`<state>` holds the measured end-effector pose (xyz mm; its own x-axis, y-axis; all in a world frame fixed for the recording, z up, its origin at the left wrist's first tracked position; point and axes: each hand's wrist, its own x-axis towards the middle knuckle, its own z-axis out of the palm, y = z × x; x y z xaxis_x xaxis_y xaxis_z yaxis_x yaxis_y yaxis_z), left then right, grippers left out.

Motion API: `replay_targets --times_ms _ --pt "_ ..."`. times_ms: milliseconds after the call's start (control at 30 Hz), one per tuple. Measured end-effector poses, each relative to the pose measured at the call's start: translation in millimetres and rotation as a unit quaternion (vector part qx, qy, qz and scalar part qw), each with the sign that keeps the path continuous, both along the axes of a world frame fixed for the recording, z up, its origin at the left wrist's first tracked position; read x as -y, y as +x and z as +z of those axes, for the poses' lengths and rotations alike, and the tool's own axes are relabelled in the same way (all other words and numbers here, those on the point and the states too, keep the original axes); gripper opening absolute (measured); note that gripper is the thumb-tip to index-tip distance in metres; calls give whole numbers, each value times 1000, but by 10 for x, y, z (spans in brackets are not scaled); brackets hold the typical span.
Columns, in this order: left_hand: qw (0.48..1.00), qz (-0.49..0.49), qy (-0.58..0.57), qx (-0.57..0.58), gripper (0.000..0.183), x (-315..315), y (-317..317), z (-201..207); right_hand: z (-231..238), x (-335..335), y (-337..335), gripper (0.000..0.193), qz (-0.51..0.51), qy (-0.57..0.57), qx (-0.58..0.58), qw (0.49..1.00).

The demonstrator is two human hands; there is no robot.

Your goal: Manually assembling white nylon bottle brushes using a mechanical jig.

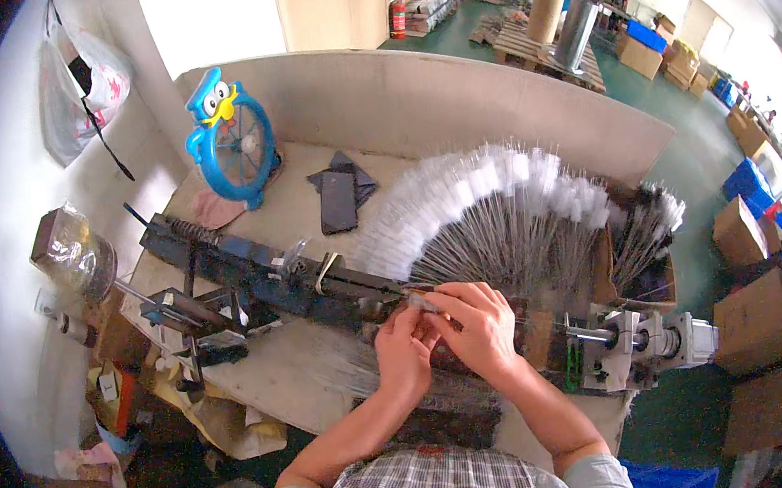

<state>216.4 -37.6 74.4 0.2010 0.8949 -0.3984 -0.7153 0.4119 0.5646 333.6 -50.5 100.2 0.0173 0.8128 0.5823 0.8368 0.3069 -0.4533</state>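
My left hand (404, 353) and my right hand (480, 328) meet over the middle of the bench, fingers closed and thumbs near each other. Between their fingertips is a small slim pale piece (422, 302), too small and too covered to name. Both hands are beside the right end of a long dark metal machine bar (263, 263). Just beyond them, a wide fan of thin wire brushes (496, 232) with white bristle heads is spread across the bench. Loose thin wires (333, 371) lie left of my left hand.
A blue duck-shaped fan (236, 151) and a dark phone (338, 202) are on the bench (295, 163) at far left. Dark-tipped brushes (646, 239) fill a box at right. A metal motor unit (649, 347) is mounted near the right edge. Cartons (756, 318) line the right.
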Motion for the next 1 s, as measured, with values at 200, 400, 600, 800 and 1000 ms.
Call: replay_targets --times_ms 200,400,600,800,1000 --pt "998 13 51 -20 13 -8 41 -20 100 21 68 22 12 -14 24 1000" --pt "997 -8 62 -36 12 -3 49 -24 97 24 109 23 24 -11 25 999" --pt "998 -1 61 -28 12 -17 43 -28 97 -19 68 25 47 -24 29 998" --pt "999 7 33 4 10 -13 34 19 78 -12 69 25 44 -23 22 999" --pt "998 2 58 -32 14 -34 71 -79 68 -14 58 23 16 -10 11 1000"
